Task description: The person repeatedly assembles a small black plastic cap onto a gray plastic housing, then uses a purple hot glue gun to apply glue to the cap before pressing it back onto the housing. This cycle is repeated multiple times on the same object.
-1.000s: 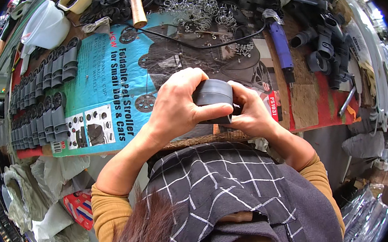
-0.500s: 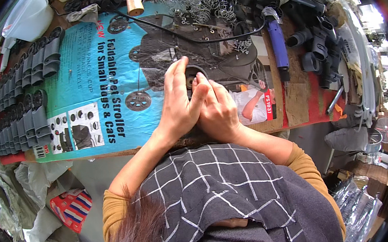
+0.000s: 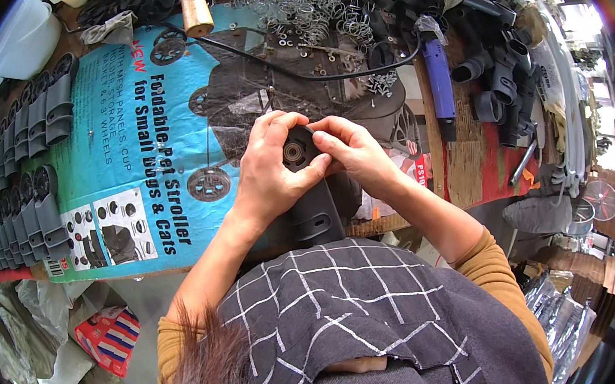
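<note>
A black plastic bracket (image 3: 316,219) with a rounded head stands in front of me at the table's near edge. Set into the middle of that head is a round metal fitting (image 3: 293,151) with concentric rings. My left hand (image 3: 265,178) wraps the head from the left, its thumb along the near side and fingers over the far side. From the right, the thumb and fingers of my right hand (image 3: 358,155) pinch the head's right edge. Whether a small part sits between the right fingertips is hidden. The bracket's lower end, with a slot, shows below my hands.
Rows of similar grey brackets (image 3: 26,120) stand at the left on a printed blue cardboard sheet (image 3: 111,138). Metal springs (image 3: 302,1), nuts and screws (image 3: 383,81) lie at the back. A purple power tool (image 3: 439,81), a black cable (image 3: 294,64) and a wooden handle (image 3: 194,9) lie around.
My right hand has come off the top of the bracket and moved to its right edge, uncovering the head and the metal fitting. The left hand now wraps the head instead of lying flat alongside.
</note>
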The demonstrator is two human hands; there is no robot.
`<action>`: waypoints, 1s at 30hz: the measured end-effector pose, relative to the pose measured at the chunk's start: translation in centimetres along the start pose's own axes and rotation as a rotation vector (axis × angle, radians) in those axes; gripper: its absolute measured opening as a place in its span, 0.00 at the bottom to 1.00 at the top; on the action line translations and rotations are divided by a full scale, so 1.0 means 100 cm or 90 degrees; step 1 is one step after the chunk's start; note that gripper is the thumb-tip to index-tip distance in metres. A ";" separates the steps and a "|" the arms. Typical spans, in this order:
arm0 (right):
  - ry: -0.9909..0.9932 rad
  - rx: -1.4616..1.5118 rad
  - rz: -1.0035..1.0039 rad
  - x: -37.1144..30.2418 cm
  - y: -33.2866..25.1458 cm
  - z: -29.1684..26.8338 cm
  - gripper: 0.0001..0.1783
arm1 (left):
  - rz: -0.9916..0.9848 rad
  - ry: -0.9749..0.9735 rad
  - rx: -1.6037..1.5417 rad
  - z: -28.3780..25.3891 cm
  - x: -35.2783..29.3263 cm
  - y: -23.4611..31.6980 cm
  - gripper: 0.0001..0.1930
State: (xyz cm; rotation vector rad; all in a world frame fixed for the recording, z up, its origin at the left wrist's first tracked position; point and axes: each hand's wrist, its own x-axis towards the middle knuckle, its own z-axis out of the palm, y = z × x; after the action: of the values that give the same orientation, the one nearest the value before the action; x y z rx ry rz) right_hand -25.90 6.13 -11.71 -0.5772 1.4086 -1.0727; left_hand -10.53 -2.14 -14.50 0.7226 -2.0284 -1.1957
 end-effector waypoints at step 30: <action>0.292 -0.918 -0.533 0.118 -0.058 -0.041 0.06 | -0.011 -0.006 -0.052 0.000 -0.005 0.002 0.25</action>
State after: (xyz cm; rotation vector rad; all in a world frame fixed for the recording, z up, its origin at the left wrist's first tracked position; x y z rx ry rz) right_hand -33.15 -5.44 -13.13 -2.1950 2.3439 -0.6045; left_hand -10.24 -1.69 -14.40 0.6978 -1.9722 -1.2866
